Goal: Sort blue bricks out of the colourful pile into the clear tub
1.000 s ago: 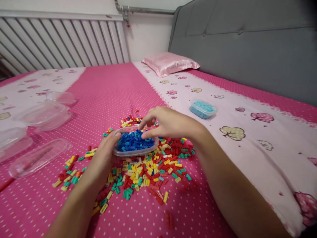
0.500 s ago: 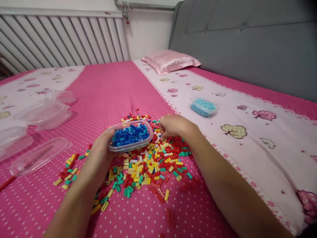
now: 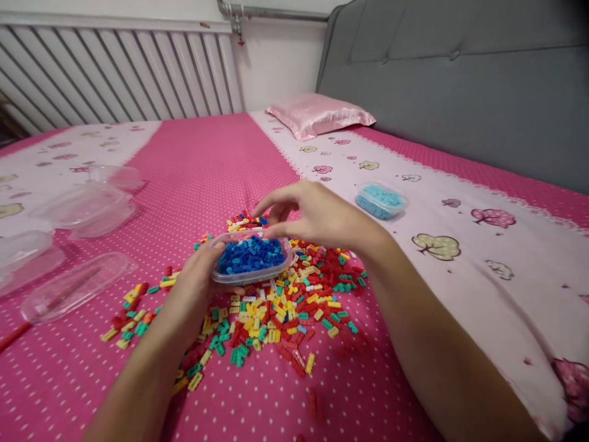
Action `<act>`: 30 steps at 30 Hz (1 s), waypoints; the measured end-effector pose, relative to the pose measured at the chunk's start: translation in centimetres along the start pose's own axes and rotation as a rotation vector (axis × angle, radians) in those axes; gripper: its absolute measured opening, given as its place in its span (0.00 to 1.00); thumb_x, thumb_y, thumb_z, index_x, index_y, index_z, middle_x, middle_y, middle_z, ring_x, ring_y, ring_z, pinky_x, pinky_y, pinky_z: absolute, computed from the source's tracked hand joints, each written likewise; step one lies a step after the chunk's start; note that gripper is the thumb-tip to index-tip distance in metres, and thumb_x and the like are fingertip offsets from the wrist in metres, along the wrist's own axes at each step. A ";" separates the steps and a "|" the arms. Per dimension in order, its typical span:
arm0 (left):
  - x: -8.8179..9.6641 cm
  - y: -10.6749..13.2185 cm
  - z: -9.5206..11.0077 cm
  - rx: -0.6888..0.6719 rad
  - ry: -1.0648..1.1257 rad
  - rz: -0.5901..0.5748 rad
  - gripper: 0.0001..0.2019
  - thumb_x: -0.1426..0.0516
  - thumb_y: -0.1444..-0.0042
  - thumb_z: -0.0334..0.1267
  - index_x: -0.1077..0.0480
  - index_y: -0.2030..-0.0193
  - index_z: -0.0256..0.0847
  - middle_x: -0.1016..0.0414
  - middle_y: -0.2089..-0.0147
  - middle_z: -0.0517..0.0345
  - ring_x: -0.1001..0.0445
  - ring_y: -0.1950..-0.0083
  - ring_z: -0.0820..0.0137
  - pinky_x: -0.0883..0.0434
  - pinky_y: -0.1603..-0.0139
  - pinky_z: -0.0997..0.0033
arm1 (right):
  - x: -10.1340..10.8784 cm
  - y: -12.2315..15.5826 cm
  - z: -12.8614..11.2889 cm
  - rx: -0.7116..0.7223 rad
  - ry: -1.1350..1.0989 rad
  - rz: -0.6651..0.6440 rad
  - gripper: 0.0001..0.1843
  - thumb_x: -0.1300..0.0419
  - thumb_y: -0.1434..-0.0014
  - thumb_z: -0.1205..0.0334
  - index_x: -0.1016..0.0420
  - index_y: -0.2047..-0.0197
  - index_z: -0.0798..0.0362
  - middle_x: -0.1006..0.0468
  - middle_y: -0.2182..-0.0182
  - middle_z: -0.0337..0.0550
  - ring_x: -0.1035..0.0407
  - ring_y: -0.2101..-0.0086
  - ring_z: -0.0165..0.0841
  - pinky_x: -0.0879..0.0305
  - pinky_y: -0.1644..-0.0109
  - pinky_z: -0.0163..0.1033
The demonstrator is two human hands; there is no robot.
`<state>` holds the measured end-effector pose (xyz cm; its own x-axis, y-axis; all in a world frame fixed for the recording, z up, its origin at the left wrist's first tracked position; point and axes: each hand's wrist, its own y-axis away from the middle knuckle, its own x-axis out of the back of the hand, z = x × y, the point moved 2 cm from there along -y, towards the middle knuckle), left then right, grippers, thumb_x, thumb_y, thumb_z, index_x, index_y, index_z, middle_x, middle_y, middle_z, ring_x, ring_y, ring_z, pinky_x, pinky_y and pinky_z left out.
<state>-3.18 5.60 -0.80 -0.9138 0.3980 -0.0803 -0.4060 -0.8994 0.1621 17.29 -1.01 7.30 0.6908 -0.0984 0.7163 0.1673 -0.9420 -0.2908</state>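
My left hand [image 3: 196,283] grips a small clear tub [image 3: 251,259] full of dark blue bricks, holding it by its near-left rim just above the bed. My right hand [image 3: 309,215] hovers over the tub's far right edge, thumb and forefinger pinched together; what they hold is too small to make out. Under and around the tub lies a pile of red, yellow, green and white bricks [image 3: 276,307] on the pink dotted bedsheet [image 3: 207,166].
A second tub of light blue bricks [image 3: 380,201] stands to the right on the pale strip. Empty clear tubs and lids [image 3: 83,212] lie at the left. A pink pillow [image 3: 317,115] and grey headboard [image 3: 451,80] are behind.
My right hand rose from the pile right of the tub and came back over the tub's far edge, pinched. The tub shifted slightly right in my left hand.
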 end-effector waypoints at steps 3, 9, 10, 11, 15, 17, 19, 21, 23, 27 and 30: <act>-0.1 0.2 0.2 0.000 -0.070 -0.044 0.24 0.41 0.44 0.52 0.26 0.43 0.43 0.19 0.52 0.49 0.19 0.64 0.58 0.24 0.78 0.69 | -0.4 0.0 -0.8 0.014 0.019 -0.100 0.12 0.35 0.39 0.63 0.18 0.51 0.52 0.16 0.60 0.43 0.25 0.61 0.31 0.34 0.57 0.33; -0.4 0.9 0.8 -0.066 -0.054 -0.020 0.22 0.43 0.42 0.50 0.23 0.46 0.40 0.19 0.50 0.49 0.20 0.59 0.60 0.25 0.77 0.75 | -0.1 0.1 2.1 -0.372 0.441 -0.128 0.08 0.38 0.38 0.67 0.17 0.58 0.54 0.16 0.62 0.46 0.24 0.63 0.33 0.36 0.61 0.36; -0.4 0.9 0.9 -0.065 -0.055 -0.008 0.22 0.43 0.43 0.49 0.23 0.47 0.40 0.19 0.50 0.49 0.20 0.59 0.60 0.25 0.77 0.75 | -0.4 0.1 2.5 -0.435 0.481 -0.234 0.07 0.35 0.41 0.67 0.16 0.60 0.53 0.16 0.64 0.45 0.24 0.65 0.33 0.36 0.63 0.35; -0.4 0.8 0.9 -0.061 -0.053 0.009 0.21 0.42 0.43 0.49 0.23 0.47 0.40 0.19 0.51 0.49 0.21 0.59 0.60 0.25 0.77 0.75 | -0.8 0.1 2.8 -0.476 0.504 -0.333 0.05 0.33 0.43 0.67 0.16 0.62 0.53 0.16 0.66 0.44 0.24 0.67 0.33 0.36 0.66 0.35; -0.1 0.5 0.8 -0.056 -0.049 0.020 0.22 0.41 0.45 0.49 0.24 0.47 0.40 0.20 0.51 0.49 0.22 0.59 0.60 0.25 0.79 0.75 | -2.2 -0.2 2.8 -0.529 0.563 -0.452 0.06 0.27 0.49 0.64 0.16 0.67 0.53 0.17 0.70 0.45 0.24 0.69 0.36 0.36 0.70 0.35; 0.0 0.4 0.7 -0.069 -0.057 0.000 0.22 0.42 0.44 0.50 0.24 0.47 0.40 0.20 0.51 0.49 0.22 0.59 0.61 0.25 0.78 0.75 | -2.5 -0.4 2.8 -0.535 0.589 -0.448 0.08 0.27 0.48 0.61 0.16 0.64 0.53 0.16 0.69 0.46 0.23 0.67 0.37 0.36 0.70 0.36; 0.1 0.4 0.6 -0.078 -0.066 -0.004 0.22 0.42 0.43 0.49 0.24 0.47 0.40 0.21 0.51 0.48 0.23 0.60 0.62 0.25 0.78 0.76 | -2.4 -0.4 3.1 -0.522 0.593 -0.450 0.10 0.28 0.46 0.58 0.17 0.63 0.54 0.16 0.67 0.47 0.23 0.67 0.36 0.37 0.70 0.35; 0.1 0.5 0.6 -0.083 -0.072 0.004 0.22 0.43 0.43 0.49 0.24 0.47 0.39 0.21 0.51 0.48 0.23 0.60 0.62 0.25 0.78 0.76 | -2.2 -0.4 3.5 -0.495 0.585 -0.455 0.11 0.32 0.41 0.55 0.17 0.63 0.54 0.16 0.68 0.47 0.24 0.67 0.36 0.38 0.71 0.35; 0.1 0.5 0.6 -0.073 -0.076 0.007 0.22 0.43 0.43 0.50 0.25 0.47 0.39 0.21 0.51 0.47 0.23 0.59 0.61 0.24 0.78 0.75 | -2.2 -0.4 3.8 -0.478 0.583 -0.456 0.12 0.37 0.37 0.55 0.17 0.63 0.55 0.16 0.68 0.48 0.24 0.67 0.35 0.38 0.70 0.35; 0.3 0.2 0.5 -0.066 -0.073 0.006 0.23 0.41 0.45 0.51 0.25 0.47 0.39 0.22 0.50 0.47 0.23 0.61 0.61 0.24 0.79 0.74 | -2.4 -0.5 3.9 -0.476 0.601 -0.437 0.08 0.33 0.42 0.61 0.17 0.61 0.56 0.16 0.65 0.50 0.23 0.66 0.37 0.38 0.69 0.36; 0.8 -0.5 0.2 -0.038 -0.064 0.008 0.24 0.39 0.47 0.52 0.25 0.48 0.40 0.22 0.50 0.48 0.23 0.60 0.60 0.23 0.79 0.72 | -2.5 -0.4 3.8 -0.470 0.594 -0.434 0.09 0.32 0.44 0.62 0.17 0.61 0.56 0.16 0.65 0.50 0.24 0.66 0.38 0.38 0.69 0.37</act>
<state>-3.71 6.42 -0.78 -0.9163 0.4002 -0.0157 -0.3990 -0.9085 0.1246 18.14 0.82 3.19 0.1309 0.2724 0.9532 -0.0674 -0.9568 0.2827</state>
